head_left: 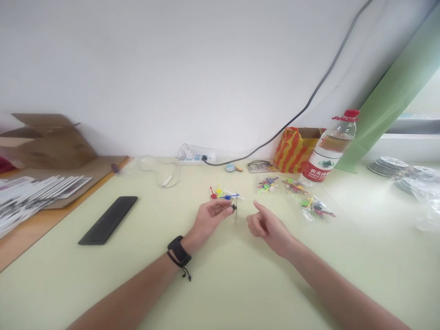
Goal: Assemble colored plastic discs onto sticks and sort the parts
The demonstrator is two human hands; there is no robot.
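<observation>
My left hand (211, 218) pinches a small black piece (234, 207) between thumb and fingertips. A thin, nearly edge-on plate (236, 215) stands upright against that piece; its kind is hard to make out. To the right, apart from it, my right hand (266, 225) has its fingers curled in and its thumb raised, with nothing visible in it. Just beyond my left hand lie loose plastic pointers shaped like clock hands: a red one (213, 195), a yellow one (219, 192), a blue one (228, 197) and white ones partly hidden.
Clear bags of coloured pieces (268, 184) (314, 207) lie right, near a water bottle (319, 158) and striped bag (292, 151). Round discs (387, 166) are stacked far right. A black slab (108, 220), charging cable (167, 180), power strip (192, 156) and cardboard box (57, 142) are left.
</observation>
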